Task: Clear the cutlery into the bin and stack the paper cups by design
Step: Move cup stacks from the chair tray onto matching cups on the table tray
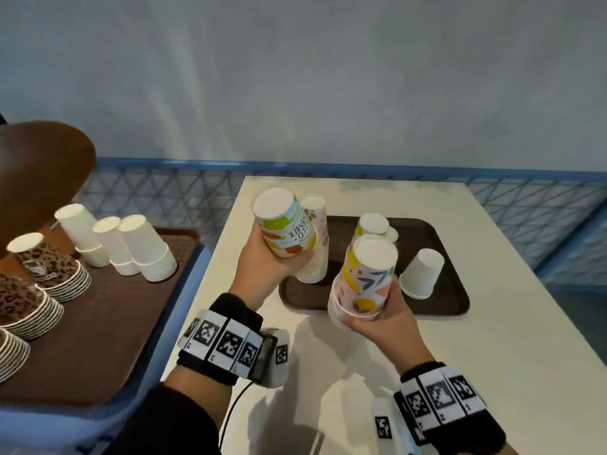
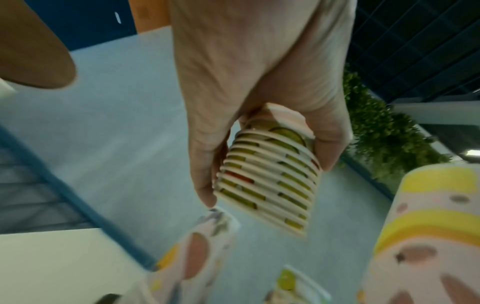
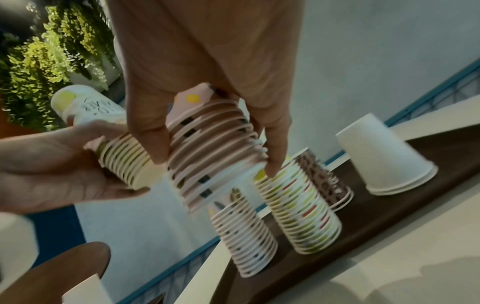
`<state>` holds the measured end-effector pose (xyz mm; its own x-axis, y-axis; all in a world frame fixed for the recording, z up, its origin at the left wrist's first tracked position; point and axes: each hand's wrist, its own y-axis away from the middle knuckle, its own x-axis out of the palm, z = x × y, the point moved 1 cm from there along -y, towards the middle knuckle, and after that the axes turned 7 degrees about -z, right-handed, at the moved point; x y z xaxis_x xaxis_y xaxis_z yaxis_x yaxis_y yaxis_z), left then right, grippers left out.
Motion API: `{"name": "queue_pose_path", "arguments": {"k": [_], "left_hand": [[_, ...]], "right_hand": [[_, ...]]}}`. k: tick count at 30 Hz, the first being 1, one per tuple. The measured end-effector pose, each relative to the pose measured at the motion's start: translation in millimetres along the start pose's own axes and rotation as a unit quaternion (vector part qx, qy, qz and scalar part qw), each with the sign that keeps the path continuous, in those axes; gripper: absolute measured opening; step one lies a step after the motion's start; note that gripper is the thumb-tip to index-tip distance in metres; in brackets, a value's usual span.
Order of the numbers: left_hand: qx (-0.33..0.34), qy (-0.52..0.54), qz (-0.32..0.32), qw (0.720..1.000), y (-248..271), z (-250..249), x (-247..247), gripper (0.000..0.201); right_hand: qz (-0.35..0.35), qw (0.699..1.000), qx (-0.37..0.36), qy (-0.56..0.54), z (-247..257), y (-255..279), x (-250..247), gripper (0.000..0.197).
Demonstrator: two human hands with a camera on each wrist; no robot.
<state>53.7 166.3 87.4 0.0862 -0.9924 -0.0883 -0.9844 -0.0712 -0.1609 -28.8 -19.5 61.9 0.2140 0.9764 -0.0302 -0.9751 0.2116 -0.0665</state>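
Left hand (image 1: 262, 257) grips a fruit stack (image 1: 285, 228) of upturned cups, tilted, above the tray's (image 1: 453, 290) left end. Right hand (image 1: 377, 316) grips a pink stack (image 1: 364, 277) at its rims, over the tray's near edge on the tabletop (image 1: 492, 356). The right wrist view shows nested rims and a leopard stack (image 3: 324, 181) behind another fruit-print stack, unseen from the head. White cups (image 1: 422, 274) stand right.

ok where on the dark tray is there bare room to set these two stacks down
Bare tray shows along its near edge, in front of the plain white cups, and at its far right corner. The left and middle hold standing stacks; it is crowded there.
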Motion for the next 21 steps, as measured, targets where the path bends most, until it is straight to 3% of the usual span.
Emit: {"name": "queue_pose_path", "arguments": {"k": [3, 7, 16, 21], "left_hand": [[0.042, 0.012, 0.026, 0.999, -20.1, -28.4, 45.8, 0.081], [0.05, -0.01, 0.05, 0.997, -39.3, -46.6, 99.6, 0.072], [-0.01, -0.109, 0.114, 0.987, -55.0, 9.6, 138.3, 0.069], [-0.056, -0.174, 0.14, 0.973, -52.1, 41.5, 132.9, 0.102]], "right_hand": [[-0.038, 0.998, -0.021, 0.036, -1.4, 0.9, -31.1, 0.066], [-0.078, 0.995, -0.026, 0.064, -0.7, 3.9, -59.0, 0.065], [-0.118, 0.992, -0.012, 0.051, -2.1, 3.3, -88.9, 0.066], [-0.1, 0.993, 0.0, 0.064, -5.1, 2.8, -85.6, 0.065]]}}
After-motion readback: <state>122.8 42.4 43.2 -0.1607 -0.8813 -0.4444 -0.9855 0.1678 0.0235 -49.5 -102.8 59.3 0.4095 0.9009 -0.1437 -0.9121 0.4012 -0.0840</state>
